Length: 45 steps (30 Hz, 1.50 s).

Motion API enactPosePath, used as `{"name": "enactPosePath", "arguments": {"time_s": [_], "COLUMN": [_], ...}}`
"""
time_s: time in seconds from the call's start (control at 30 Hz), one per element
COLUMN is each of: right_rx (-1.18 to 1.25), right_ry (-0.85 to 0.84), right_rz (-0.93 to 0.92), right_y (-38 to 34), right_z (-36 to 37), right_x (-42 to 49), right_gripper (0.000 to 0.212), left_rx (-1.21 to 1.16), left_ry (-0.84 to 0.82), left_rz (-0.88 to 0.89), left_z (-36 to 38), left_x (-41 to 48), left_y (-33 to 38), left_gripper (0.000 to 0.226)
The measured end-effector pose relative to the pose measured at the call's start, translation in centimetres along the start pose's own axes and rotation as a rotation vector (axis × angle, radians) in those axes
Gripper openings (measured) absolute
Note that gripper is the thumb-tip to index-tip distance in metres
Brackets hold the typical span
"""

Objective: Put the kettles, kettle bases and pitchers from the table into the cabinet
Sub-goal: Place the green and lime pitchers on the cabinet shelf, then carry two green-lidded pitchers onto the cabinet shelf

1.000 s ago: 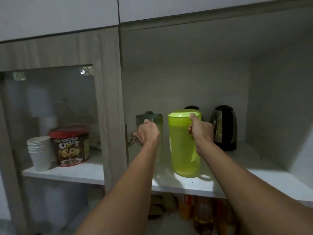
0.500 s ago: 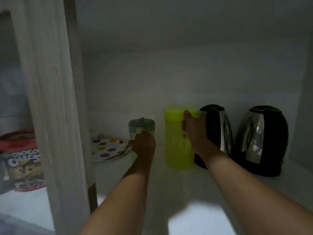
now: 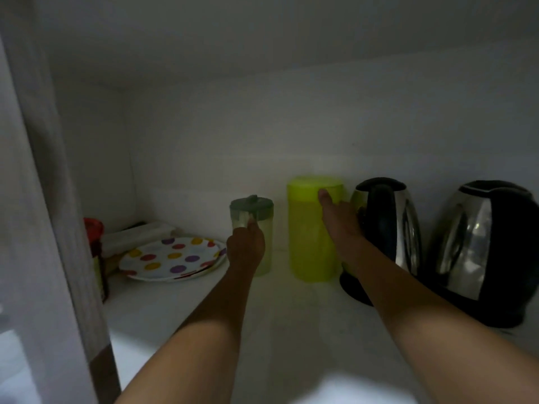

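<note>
Gripping two pitchers on the shelf (image 3: 189, 304) — green-lidded pitcher (image 3: 256, 217) left, lime pitcher (image 3: 306, 228) right

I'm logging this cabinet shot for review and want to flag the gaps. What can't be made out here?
All in the head view:
- Right hand covers the lime pitcher's handle, so its grip there is hidden.
- Left hand hides the grey-lidded pitcher's handle.
- Red-lidded jar is cut off by the cabinet post.
- Right kettle's base is too dark to separate from its body.
</note>
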State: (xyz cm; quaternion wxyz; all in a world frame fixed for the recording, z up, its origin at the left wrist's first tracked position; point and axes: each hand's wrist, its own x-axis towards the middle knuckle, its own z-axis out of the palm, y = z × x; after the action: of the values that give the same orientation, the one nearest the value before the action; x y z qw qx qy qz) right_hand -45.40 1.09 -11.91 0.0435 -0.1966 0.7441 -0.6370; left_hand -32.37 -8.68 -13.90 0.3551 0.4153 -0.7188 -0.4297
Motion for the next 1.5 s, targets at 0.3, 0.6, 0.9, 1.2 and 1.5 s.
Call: {"name": "enactPosePath", "arguments": {"time_s": [0.3, 0.6, 0.9, 1.2, 1.5], "right_rx": [-0.124, -0.189, -0.145, -0.124, -0.074], "right_ry": [-0.063, 0.005, -0.247, -0.726, -1.148], "right_rz": [0.123, 0.055, -0.023, -0.092, -0.201], "right_y": [1.7, 1.9, -3.7, -5.5, -10.1], "right_z": [-2.7, -5.0, -0.3, 11.5, 19.8], "right_x": [-8.7, -27.1, -41.3, -59.5, -84.5], "right_gripper": [0.079, 0.045, 0.037, 0.034, 0.037], "left_rx": [0.098, 0.172, 0.191, 0.273, 0.323], "left_ry": [-0.104, -0.098, 0.191, 0.502, 0.812], "left_rz": [0.098, 0.18, 0.063, -0.245, -0.503], "left_z": [-3.5, -12.3, -27.4, -45.2, -67.2], "left_x": [-8.1, -21.9, -29.8, -40.9, -55.9], "left_y": [-0.4, -3.0, -6.0, -15.8, -25.8], "left_gripper": [0.05, 0.045, 0.048, 0.044, 0.042]}}
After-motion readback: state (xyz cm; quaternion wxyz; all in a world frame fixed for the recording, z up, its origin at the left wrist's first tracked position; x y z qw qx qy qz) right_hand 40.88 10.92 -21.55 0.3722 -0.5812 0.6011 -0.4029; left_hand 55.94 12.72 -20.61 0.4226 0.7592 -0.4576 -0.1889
